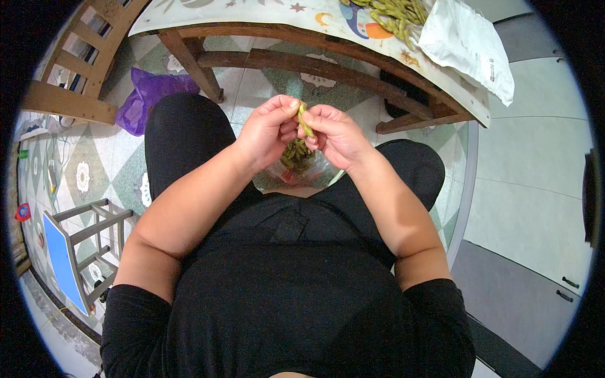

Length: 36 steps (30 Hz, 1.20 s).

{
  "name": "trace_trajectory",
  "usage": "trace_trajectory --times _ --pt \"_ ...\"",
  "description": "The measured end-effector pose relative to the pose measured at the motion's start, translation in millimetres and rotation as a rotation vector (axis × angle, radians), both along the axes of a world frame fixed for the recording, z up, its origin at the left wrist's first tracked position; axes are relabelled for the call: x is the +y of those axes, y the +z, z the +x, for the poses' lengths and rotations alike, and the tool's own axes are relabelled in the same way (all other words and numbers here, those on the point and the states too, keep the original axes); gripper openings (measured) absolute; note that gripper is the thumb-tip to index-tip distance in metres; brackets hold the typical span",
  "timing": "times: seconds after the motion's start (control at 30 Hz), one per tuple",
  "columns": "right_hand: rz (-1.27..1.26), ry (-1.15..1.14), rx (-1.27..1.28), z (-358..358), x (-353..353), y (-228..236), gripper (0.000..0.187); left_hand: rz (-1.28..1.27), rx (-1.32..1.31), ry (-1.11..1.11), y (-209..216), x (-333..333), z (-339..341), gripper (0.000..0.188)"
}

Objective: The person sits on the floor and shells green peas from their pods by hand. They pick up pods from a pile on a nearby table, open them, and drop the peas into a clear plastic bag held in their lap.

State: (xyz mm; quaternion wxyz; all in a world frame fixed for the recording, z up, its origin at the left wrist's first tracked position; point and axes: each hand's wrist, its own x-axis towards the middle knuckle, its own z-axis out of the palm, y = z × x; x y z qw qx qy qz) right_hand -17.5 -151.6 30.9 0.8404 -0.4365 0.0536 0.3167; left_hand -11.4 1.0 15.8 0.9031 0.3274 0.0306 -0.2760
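Note:
A green soybean pod [304,118] is pinched between the fingertips of my two hands, which meet above my lap. My left hand [268,129] is closed on the pod's upper end, thumb on top. From the other side my right hand [339,133] grips the lower part with thumb and fingers. Just beneath, between my knees, is a clear bowl [277,178] with several greenish-brown pods [297,155] in it. My hands and wrists hide part of the bowl.
A wooden table [302,38] with a printed cloth stands ahead. On its right lie a pile of pods [394,16] and a white plastic bag [467,47]. A purple bag [142,101] sits on the tiled floor. A blue-topped stool [66,264] is left, cabinets [529,170] right.

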Motion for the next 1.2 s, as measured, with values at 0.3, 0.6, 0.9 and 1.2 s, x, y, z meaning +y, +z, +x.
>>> trace_trajectory --times 0.3,0.6,0.9,1.2 --pt "-0.545 -0.132 -0.414 0 7 -19 0.013 -0.034 0.179 -0.016 -11 -7 -3 0.009" --pt "-1.202 -0.138 -0.951 -1 7 -6 0.009 0.276 -0.067 0.036 -17 -11 -5 0.02" --pt "-1.31 -0.032 -1.237 -4 6 1 0.008 0.047 0.09 0.025 -20 -3 -2 0.016" --pt "-1.097 -0.218 -0.922 -2 6 -5 0.01 0.063 0.016 0.03 -9 -9 -2 0.02"
